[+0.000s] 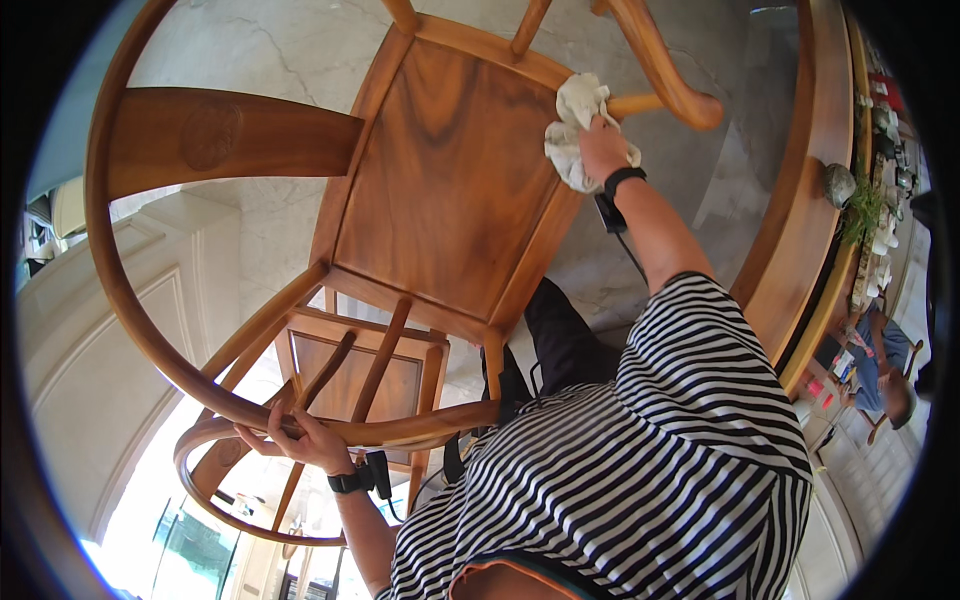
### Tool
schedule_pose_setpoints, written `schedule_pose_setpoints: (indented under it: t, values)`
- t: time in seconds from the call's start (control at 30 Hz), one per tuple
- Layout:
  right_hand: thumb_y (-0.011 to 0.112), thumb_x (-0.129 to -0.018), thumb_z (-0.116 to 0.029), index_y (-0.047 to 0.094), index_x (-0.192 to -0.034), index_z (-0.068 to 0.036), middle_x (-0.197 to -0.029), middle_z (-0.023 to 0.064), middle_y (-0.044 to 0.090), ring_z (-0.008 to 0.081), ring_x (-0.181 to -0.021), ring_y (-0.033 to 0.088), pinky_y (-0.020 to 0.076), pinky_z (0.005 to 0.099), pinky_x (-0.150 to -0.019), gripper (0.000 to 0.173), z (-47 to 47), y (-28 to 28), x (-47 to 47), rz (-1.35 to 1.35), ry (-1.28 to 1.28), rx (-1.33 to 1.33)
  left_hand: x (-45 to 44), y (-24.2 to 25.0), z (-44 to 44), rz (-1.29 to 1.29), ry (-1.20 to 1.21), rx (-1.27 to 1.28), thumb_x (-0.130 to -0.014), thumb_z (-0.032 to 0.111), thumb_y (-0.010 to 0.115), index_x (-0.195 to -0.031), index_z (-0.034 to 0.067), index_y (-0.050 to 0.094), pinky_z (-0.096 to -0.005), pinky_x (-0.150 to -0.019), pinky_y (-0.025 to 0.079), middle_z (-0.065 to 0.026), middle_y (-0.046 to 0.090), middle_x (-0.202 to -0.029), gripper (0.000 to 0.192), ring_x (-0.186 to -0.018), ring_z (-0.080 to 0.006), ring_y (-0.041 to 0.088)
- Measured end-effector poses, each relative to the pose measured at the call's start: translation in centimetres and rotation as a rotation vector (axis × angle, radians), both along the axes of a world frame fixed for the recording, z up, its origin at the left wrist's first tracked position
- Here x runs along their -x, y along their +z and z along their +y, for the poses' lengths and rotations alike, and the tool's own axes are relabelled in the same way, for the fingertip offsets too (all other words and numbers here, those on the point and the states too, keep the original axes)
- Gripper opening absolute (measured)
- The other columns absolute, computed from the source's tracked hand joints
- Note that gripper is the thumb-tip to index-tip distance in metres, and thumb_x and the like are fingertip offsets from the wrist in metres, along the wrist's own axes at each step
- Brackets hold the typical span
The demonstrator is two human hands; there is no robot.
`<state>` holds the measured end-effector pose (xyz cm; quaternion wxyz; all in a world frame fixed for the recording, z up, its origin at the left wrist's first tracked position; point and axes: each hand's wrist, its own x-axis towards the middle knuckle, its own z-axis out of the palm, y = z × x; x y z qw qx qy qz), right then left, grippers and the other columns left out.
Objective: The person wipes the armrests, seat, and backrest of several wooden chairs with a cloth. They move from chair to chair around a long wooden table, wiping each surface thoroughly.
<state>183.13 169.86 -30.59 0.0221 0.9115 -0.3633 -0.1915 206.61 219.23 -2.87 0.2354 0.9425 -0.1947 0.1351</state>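
Note:
Before me stands a wooden armchair with a flat panelled seat point(450, 180), a carved back splat point(225, 139) and a curved top rail point(124, 292). My right hand point(602, 150) grips a crumpled off-white cloth point(581, 101) at the front edge of the seat, close to the base of an arm post point(637, 103). Part of the cloth hangs below my wrist. With fingers curled around the curved rail near the armrest, my left hand point(304, 439) holds the chair. Both wrists wear black straps with small devices and cables.
A second wooden armchair point(360, 375) stands close behind my left arm. Along the right runs a long wooden table point(799, 225) with a round ornament point(838, 185) and a green plant point(862, 210). Another person point(885, 375) sits beyond it. A panelled white wall point(142, 292) is at left.

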Motion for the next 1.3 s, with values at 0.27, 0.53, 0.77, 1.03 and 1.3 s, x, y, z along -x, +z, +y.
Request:
schedule_pose_setpoints:
  t: [0.27,0.53,0.77,1.03,1.3]
  values:
    - [0.063,-0.074,-0.008,0.064,-0.086,-0.003,-0.106,0.0254,0.060,0.0382,-0.084,0.065,0.0536,0.0480,-0.070,0.013,11.8,4.7,3.6,-0.075,0.451,-0.565,0.3,0.3,-0.5,0.004,0.025,0.028,-0.084,-0.003,0.061,-0.103,0.005,0.062,-0.0447,-0.101,0.045,-0.0189,0.017,-0.152,0.021,-0.133,-0.0348,0.037]
    - [0.065,-0.075,-0.011,0.068,-0.090,-0.007,-0.107,0.0174,0.055,0.0364,-0.093,0.061,0.0535,0.0465,-0.076,0.016,0.0,4.6,-0.3,-0.161,0.001,-0.113,0.0,-0.3,0.3,-0.012,0.010,0.017,-0.087,0.008,0.066,-0.105,0.009,0.065,-0.0436,-0.106,0.041,-0.0161,0.022,-0.152,0.018,-0.138,-0.0367,0.029]
    - [0.055,-0.089,-0.027,0.045,-0.129,0.008,-0.113,0.0197,0.055,0.0356,-0.098,0.055,0.0474,0.0508,-0.076,0.053,12.4,-1.0,-0.2,-0.268,-0.224,-0.088,0.0,0.1,-0.2,-0.041,-0.002,-0.049,-0.086,0.007,0.068,-0.104,0.008,0.065,-0.0391,-0.098,0.049,-0.0159,0.020,-0.152,0.018,-0.135,-0.0349,0.035]
    - [0.075,-0.065,-0.025,0.067,-0.105,-0.005,-0.100,0.0190,0.066,0.0341,-0.094,0.064,0.0525,0.0418,-0.081,0.046,27.4,3.8,6.1,0.167,0.425,-1.483,0.0,0.2,-0.2,-0.039,0.010,-0.060,-0.086,0.002,0.065,-0.104,0.006,0.063,-0.0362,-0.097,0.048,-0.0157,0.022,-0.150,0.019,-0.130,-0.0310,0.041]
    - [0.081,-0.067,-0.035,0.060,-0.123,-0.011,-0.112,0.0208,0.063,0.0348,-0.106,0.061,0.0504,0.0440,-0.090,0.064,8.2,4.7,-0.7,-0.338,-0.009,-1.037,0.7,0.4,-1.0,0.052,0.073,0.036,-0.085,-0.006,0.060,-0.104,0.004,0.061,-0.0364,-0.094,0.049,-0.0166,0.020,-0.151,0.022,-0.113,-0.0291,0.056]
